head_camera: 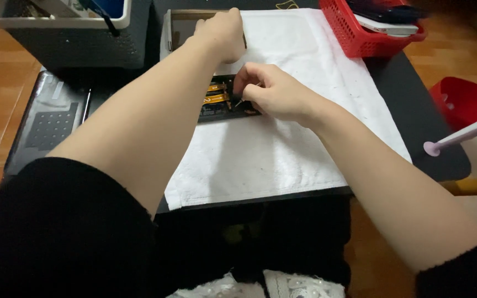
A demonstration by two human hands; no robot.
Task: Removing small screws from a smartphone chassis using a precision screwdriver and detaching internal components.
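Observation:
An opened dark device (219,102) with orange flex cables lies on a white towel (282,149) spread over a black table. My right hand (271,91) pinches a small thin tool whose tip touches the device's inside. My left hand (222,33) rests further back, fingers curled, pressing on the device's far end near a shallow tray (179,27); whether it grips anything is hidden. My left forearm covers much of the device.
A grey bin (67,33) with tools stands at the back left, a red basket (371,30) at the back right. A dark flat panel (48,124) lies left of the towel. A red bowl (462,102) and a pink-tipped rod (459,138) are at the right.

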